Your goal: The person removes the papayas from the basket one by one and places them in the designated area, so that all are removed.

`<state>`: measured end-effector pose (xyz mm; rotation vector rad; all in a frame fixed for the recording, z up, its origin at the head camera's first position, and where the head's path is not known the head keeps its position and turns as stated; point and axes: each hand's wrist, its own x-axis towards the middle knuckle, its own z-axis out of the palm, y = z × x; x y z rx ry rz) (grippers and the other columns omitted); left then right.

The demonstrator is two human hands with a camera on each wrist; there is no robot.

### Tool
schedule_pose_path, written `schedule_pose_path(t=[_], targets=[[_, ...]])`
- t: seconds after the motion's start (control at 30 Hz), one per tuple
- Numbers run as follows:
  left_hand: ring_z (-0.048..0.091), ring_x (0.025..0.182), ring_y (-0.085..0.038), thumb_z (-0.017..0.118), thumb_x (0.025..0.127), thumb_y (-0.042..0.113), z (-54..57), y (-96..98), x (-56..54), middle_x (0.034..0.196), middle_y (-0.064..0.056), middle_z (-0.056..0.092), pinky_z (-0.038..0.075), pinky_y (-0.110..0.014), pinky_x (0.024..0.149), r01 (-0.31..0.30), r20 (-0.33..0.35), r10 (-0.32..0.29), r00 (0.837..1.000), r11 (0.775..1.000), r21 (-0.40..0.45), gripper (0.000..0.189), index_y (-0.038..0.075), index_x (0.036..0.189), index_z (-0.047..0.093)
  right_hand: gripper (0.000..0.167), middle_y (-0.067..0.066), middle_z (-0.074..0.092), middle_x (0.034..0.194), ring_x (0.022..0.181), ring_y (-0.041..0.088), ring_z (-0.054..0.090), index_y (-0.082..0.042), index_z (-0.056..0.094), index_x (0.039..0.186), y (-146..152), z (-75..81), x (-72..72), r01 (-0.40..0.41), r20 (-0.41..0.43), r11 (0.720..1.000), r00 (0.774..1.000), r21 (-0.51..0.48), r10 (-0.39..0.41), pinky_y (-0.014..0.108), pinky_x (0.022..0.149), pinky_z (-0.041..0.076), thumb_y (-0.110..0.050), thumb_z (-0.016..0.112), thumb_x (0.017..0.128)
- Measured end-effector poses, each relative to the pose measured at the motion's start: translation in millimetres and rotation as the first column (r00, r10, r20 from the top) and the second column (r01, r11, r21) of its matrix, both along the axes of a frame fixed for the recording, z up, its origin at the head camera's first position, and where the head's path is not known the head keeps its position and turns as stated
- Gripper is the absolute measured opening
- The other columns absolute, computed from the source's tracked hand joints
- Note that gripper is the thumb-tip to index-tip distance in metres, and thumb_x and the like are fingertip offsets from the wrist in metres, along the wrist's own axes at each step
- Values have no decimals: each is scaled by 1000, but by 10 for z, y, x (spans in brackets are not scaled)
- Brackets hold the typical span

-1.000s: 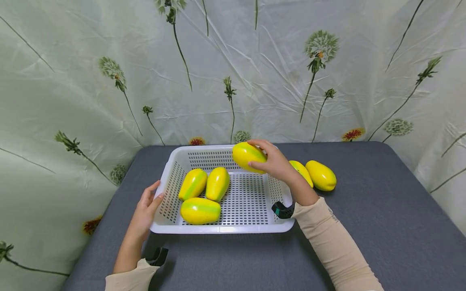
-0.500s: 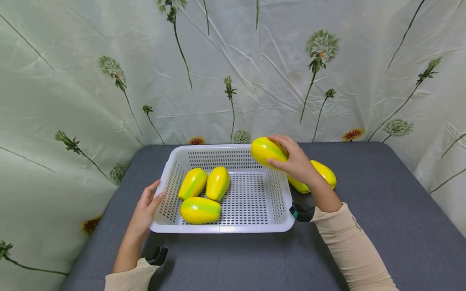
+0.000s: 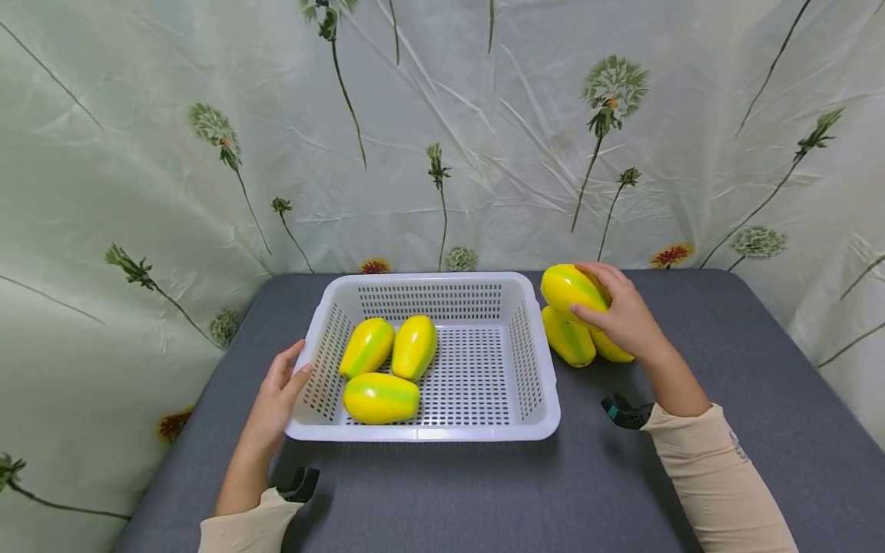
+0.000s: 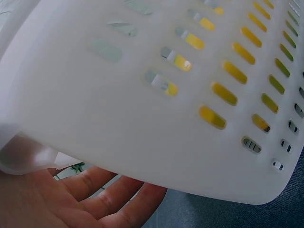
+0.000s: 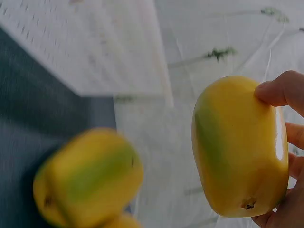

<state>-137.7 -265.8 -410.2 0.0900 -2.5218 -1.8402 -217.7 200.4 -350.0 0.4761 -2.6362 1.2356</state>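
Note:
My right hand (image 3: 625, 319) grips a yellow papaya (image 3: 570, 288) with green streaks, thumb on one side and fingers on the other. In the right wrist view this papaya (image 5: 240, 152) hangs above the table. Just below it in the head view lie two more papayas, one nearer the basket (image 3: 570, 338) and one partly hidden by my hand. At the left rim of the white perforated basket (image 3: 422, 434), my left hand (image 3: 275, 399) holds on with thumb and fingers. Inside the basket's left half rest three papayas (image 3: 380, 399).
The basket stands on a table with a grey cloth (image 3: 442, 499). Behind it hangs a pale curtain (image 3: 512, 153) printed with dandelions. A black strap device (image 3: 625, 412) sits at my right wrist, another (image 3: 299, 485) at my left.
My right hand has carried its papaya rightward, from over the basket's far right part to above the two papayas beside it. My left hand and the basket have stayed in place.

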Motion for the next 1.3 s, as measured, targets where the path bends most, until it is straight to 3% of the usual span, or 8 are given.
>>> schedule_pose_path(t=[0.33, 0.63, 0.87, 1.3], targets=[[49, 104, -46, 42, 95, 34, -3, 0, 3, 134, -23, 34, 52, -44, 60, 4, 12, -4, 1000, 1000, 14, 59, 15, 143, 15, 60, 28, 29, 133, 113, 46, 28, 1, 32, 136, 555, -199, -46, 155, 46, 987, 986, 49, -157, 60, 82, 28, -20, 60, 87], [49, 104, -45, 42, 95, 35, -1, -4, 6, 133, -22, 35, 52, -43, 59, 5, 20, -6, 1000, 1000, 27, 59, 16, 143, 15, 64, 32, 23, 134, 112, 48, 29, 3, 24, 139, 908, -429, -105, 265, 171, 961, 946, 76, -274, 60, 83, 29, -26, 54, 90], [47, 106, -43, 43, 95, 34, -12, 2, -7, 133, -22, 36, 51, -45, 65, 5, 6, -5, 1000, 1000, 13, 58, 16, 143, 17, 70, 33, 20, 135, 113, 50, 28, 1, 20, 141, 1009, -598, -125, 289, 261, 949, 913, 125, -313, 60, 84, 30, -37, 50, 90], [48, 105, -44, 43, 95, 33, -15, 8, 1, 132, -23, 37, 50, -47, 66, -1, -12, 1, 1000, 1000, 7, 57, 15, 142, 18, 75, 35, 17, 135, 113, 51, 26, 2, 16, 141, 1041, -752, -120, 277, 311, 954, 902, 114, -299, 60, 84, 31, -40, 51, 90]])
